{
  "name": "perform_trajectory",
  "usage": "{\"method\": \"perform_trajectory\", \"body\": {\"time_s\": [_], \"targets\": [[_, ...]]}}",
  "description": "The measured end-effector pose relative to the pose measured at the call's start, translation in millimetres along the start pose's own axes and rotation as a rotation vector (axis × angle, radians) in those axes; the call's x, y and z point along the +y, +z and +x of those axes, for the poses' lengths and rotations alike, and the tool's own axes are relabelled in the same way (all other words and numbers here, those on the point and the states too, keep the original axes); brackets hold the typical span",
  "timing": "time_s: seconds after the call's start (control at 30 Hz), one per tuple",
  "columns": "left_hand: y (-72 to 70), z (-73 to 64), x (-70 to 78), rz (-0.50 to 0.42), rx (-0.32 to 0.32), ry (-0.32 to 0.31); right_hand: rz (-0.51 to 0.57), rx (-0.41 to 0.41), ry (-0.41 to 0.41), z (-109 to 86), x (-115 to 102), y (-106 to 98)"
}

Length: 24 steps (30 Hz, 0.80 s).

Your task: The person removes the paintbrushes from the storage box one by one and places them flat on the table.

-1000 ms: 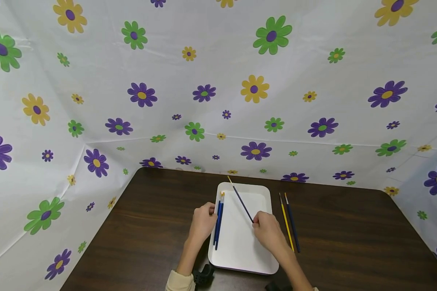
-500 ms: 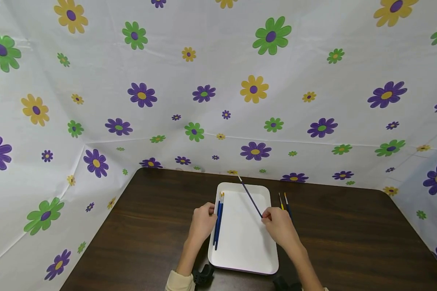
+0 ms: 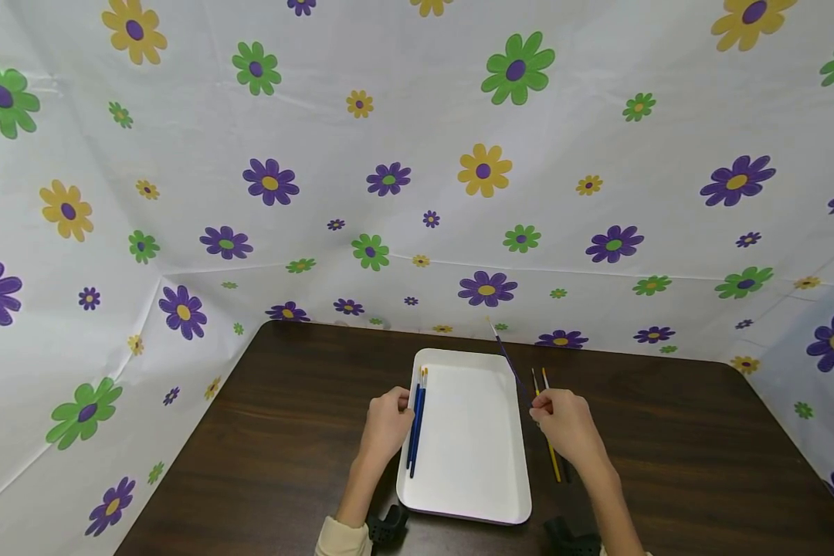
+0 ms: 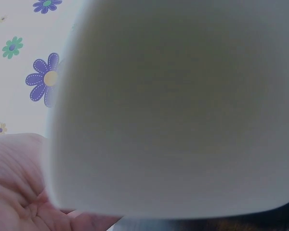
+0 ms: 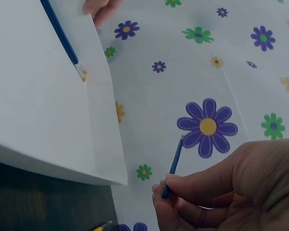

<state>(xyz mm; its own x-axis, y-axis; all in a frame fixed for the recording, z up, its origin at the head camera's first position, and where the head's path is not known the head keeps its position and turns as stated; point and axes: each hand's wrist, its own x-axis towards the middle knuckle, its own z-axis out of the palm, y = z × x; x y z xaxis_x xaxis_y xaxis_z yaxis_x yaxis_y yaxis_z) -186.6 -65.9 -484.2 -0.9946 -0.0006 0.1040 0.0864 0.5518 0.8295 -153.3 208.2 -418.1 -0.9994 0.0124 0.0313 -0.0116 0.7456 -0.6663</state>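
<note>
My right hand point(image 3: 570, 428) pinches a dark blue paintbrush point(image 3: 507, 359) near its handle end, its bristles pointing away past the tray's far right corner. In the right wrist view, thumb and fingertips close on the blue handle point(image 5: 176, 161). A white tray point(image 3: 472, 440) lies on the table, gripped at its left rim by my left hand point(image 3: 387, 428). Blue paintbrushes point(image 3: 418, 421) lie side by side along the tray's left wall, bristles at the far end. Beneath my right hand, a yellow-handled paintbrush point(image 3: 553, 462) and a dark one point(image 3: 564, 468) are partly hidden.
The dark wooden table point(image 3: 667, 440) reaches back to a white cloth point(image 3: 417, 139) printed with flowers, which also hangs at both sides. The tray fills most of the left wrist view as a blurred pale surface point(image 4: 173, 120).
My right hand has carried the paintbrush rightward, from over the tray to above the paintbrushes at its right. My left hand has stayed at the tray's rim.
</note>
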Motion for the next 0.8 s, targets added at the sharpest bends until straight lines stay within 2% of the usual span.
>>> {"method": "perform_trajectory", "body": {"time_s": [0.43, 0.67, 0.8], "targets": [[-0.1, -0.4, 0.5, -0.01, -0.006, -0.014, -0.013, -0.003, 0.045, 1.3, 19, -16], [0.6, -0.9, -0.5, -0.016, -0.012, -0.012, -0.049, -0.062, 0.069, 1.7, 38, -24], [0.5, -1.7, 0.2, -0.022, -0.015, -0.009, -0.06, -0.114, 0.119, 2.3, 49, -29]]}}
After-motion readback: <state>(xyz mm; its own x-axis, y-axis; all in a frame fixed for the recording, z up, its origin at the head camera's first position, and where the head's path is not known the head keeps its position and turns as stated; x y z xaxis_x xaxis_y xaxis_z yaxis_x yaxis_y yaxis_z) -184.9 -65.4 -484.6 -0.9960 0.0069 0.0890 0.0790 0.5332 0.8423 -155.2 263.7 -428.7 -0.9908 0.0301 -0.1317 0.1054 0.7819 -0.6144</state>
